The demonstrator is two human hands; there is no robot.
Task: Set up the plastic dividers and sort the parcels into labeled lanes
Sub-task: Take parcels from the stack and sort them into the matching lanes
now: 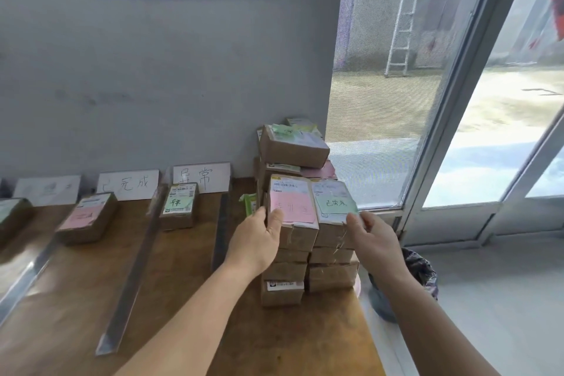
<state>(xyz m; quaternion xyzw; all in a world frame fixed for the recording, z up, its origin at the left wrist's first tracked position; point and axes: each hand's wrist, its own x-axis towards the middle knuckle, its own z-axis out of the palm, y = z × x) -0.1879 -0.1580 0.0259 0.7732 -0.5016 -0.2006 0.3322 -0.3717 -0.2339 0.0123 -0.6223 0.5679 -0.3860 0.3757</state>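
Two stacks of brown cardboard parcels stand at the table's right end. The left stack's top parcel carries a pink note; my left hand grips its left side, thumb on top. The right stack's top parcel carries a green note; my right hand holds its right front corner. Clear plastic dividers lie across the wooden table, forming lanes. White lane labels lean on the wall. One parcel with a green note and one parcel with a pink note lie in lanes.
More parcels are piled against the wall behind the two stacks. Another parcel sits at the far left. A third divider runs at the left. A bin with a dark bag stands right of the table, by the glass door.
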